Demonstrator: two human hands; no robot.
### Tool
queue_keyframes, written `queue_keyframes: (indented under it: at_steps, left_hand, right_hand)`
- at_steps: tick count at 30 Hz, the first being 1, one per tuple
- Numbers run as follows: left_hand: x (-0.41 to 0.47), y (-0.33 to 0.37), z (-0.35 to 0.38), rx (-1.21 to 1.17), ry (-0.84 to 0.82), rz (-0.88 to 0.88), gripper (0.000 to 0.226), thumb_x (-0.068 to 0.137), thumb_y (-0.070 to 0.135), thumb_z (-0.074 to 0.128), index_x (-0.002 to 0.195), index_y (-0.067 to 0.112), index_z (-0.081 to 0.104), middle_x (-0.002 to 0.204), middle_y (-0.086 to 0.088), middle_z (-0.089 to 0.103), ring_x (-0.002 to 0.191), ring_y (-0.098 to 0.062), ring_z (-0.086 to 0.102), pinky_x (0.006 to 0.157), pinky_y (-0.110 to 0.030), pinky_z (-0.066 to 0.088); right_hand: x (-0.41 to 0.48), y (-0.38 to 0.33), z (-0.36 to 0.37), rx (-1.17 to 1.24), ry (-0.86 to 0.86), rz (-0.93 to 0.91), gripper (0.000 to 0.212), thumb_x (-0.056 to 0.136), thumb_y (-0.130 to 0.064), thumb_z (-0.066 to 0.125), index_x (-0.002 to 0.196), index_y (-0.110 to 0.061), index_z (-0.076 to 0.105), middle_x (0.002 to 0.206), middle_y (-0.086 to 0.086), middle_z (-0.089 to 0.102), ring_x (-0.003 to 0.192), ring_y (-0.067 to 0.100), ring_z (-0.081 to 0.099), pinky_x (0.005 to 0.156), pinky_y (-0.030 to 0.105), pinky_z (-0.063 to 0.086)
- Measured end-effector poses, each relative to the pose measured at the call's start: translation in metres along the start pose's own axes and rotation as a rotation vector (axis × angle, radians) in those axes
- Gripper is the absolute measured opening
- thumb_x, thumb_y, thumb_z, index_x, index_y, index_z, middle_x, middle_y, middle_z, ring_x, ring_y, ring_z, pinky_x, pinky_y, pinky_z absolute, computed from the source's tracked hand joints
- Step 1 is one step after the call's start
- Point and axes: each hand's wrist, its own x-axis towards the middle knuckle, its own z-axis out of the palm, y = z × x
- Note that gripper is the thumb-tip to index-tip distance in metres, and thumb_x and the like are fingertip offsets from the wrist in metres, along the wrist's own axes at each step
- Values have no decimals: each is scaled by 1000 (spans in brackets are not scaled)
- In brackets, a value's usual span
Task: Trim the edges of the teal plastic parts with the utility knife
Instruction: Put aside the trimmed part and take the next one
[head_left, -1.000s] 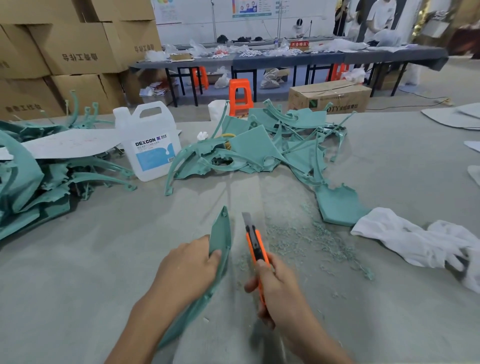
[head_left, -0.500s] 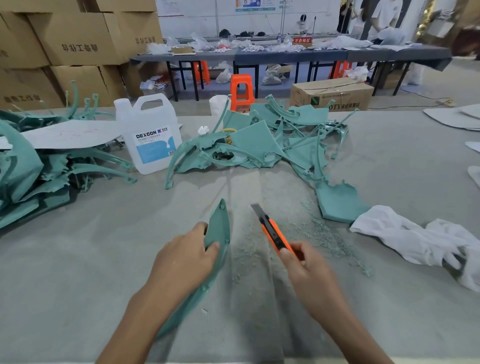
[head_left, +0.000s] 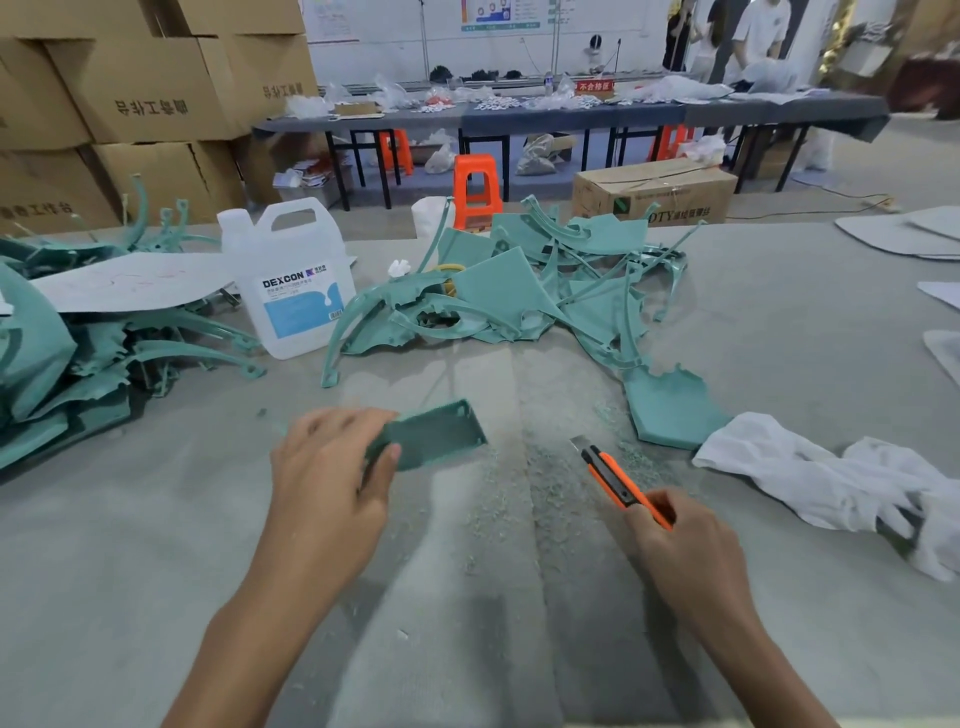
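My left hand (head_left: 327, 478) grips a teal plastic part (head_left: 434, 435) above the grey table; the piece looks blurred and lies roughly flat, pointing right. My right hand (head_left: 685, 556) holds an orange utility knife (head_left: 613, 478) by its rear end, blade out and pointing up-left, well clear of the part. Teal shavings (head_left: 550, 467) litter the table between my hands. More teal parts lie in a heap (head_left: 519, 296) at the centre back and in another pile (head_left: 78, 353) at the left.
A white DEXCON jug (head_left: 291, 280) stands left of the centre heap. White cloth (head_left: 841, 483) lies at the right. Cardboard boxes (head_left: 145, 88) are stacked at the back left. Beyond the table are an orange stool (head_left: 475, 187), long tables and people.
My left hand has turned the teal part from upright on its edge to roughly flat and lifted it. My right hand drew the knife away to the right.
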Motion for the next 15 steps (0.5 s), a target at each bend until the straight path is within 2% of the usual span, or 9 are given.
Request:
queue_keyframes:
  at_steps: [2,4,7,9,11,13,15]
  left_hand:
    - [-4,-5,3,-57,51,-26,33,91,4,65,104,33,72,132,-5,53,122,-27,37,101,-26,22]
    - [-7,-13,9,-123,81,-110,49,86,-4,66,96,45,69,141,-9,41,125,-28,34,104,-26,21]
    - [-11,-29,17,-412,13,-251,46,85,1,68,93,46,67,124,-6,55,112,-28,53,97,-46,47]
    - [-17,-37,21,-438,-85,-219,54,93,-6,56,96,47,66,109,10,65,99,-16,65,89,-42,54]
    - [-25,-41,24,-451,-146,-194,51,100,-3,47,101,45,65,103,17,69,93,-8,67,86,-34,54]
    - [-32,-42,28,-522,-184,-217,48,103,0,43,104,42,67,105,18,70,95,-7,67,86,-30,53]
    - [-38,-44,32,-630,-199,-289,55,102,-7,38,104,35,73,110,16,72,101,-8,68,88,-28,54]
  right_hand:
    - [2,5,-5,-3,-3,19,7,89,-33,59,84,-35,63,72,-15,57,71,21,50,65,33,34]
    - [4,12,-9,-7,-27,27,13,91,-29,55,89,-36,66,75,-13,61,73,21,50,67,33,35]
    - [11,20,-18,-89,-28,-22,12,91,-26,57,94,-30,68,92,1,71,79,25,53,73,35,38]
    - [20,29,-29,-223,121,-173,16,89,-24,66,104,-18,71,104,11,71,94,34,59,84,43,42]
    - [35,42,-46,-338,295,-223,30,86,-29,63,112,-15,68,112,18,67,106,41,58,94,51,40]
    - [56,60,-64,-402,335,-100,39,87,-33,57,125,-24,63,131,19,55,122,45,48,104,58,33]
    - [74,77,-77,-520,190,105,45,90,-39,58,135,-35,55,146,15,44,134,42,38,112,61,24]
